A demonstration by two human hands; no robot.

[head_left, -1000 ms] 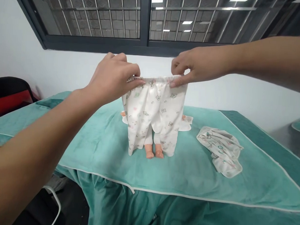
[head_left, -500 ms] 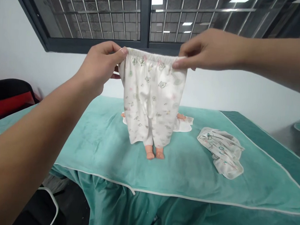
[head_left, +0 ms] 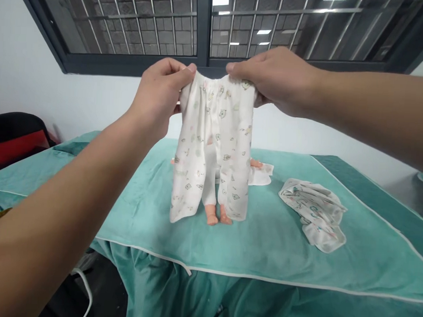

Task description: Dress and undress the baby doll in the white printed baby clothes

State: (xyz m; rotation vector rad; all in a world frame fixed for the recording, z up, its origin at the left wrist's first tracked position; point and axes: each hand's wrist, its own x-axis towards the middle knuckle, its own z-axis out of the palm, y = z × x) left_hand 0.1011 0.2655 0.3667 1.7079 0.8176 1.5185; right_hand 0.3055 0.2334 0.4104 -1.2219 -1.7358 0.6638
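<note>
A small pair of white printed baby pants [head_left: 233,145] hangs upright in the air, legs down, stretched by the waistband between my hands. My left hand [head_left: 161,91] pinches the left end of the waistband, thumb on top. At the right end, my right hand [head_left: 274,79] grips the band with its thumb over the edge. Behind the pants a baby doll [head_left: 212,215] lies on the green cover. Its feet, one hand and part of a white sleeve show; the pants hide its head and most of its body.
A crumpled white printed cloth [head_left: 314,212] lies right of the doll on the green cover [head_left: 132,197]. The cover drapes over the near edge. A black and red chair [head_left: 18,140] stands at far left. Behind are a white wall and a barred window [head_left: 133,24].
Both hands have raised the pants higher above the doll. The hands have shifted along the waistband, first spreading apart, then drawing closer, and the pant legs now hang apart.
</note>
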